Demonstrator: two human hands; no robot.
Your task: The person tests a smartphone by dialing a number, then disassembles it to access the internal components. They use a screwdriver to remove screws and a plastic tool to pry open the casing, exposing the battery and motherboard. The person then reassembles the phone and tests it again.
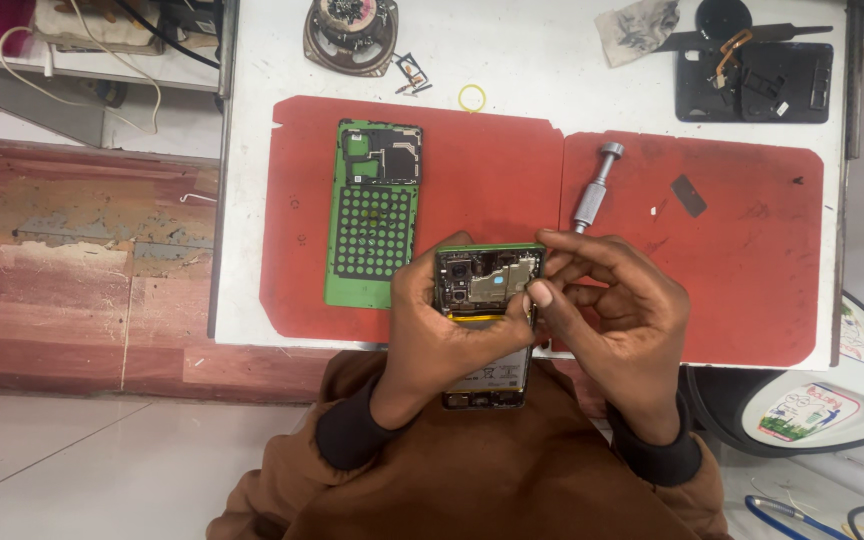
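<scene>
We cradle the opened phone (485,300) in our left hand (439,330), fingers clamped on its edges, at the mat's (512,180) six o'clock. Our right hand (612,310) pinches its top right corner. The rigid, light body bears fragile exposed boards, so we judge the frame edges safest. The green back cover (372,215) lies at ten o'clock.

Left hand (439,325) curls its fingers shut at seven o'clock; right hand (620,305) sits at four o'clock, thumb and forefinger pinched, both wrists in dark cuffs.

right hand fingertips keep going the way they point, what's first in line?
The right hand points left, fingertips already at the opened phone held in the left hand. First contact is probably its exposed board; depth unclear.
</scene>
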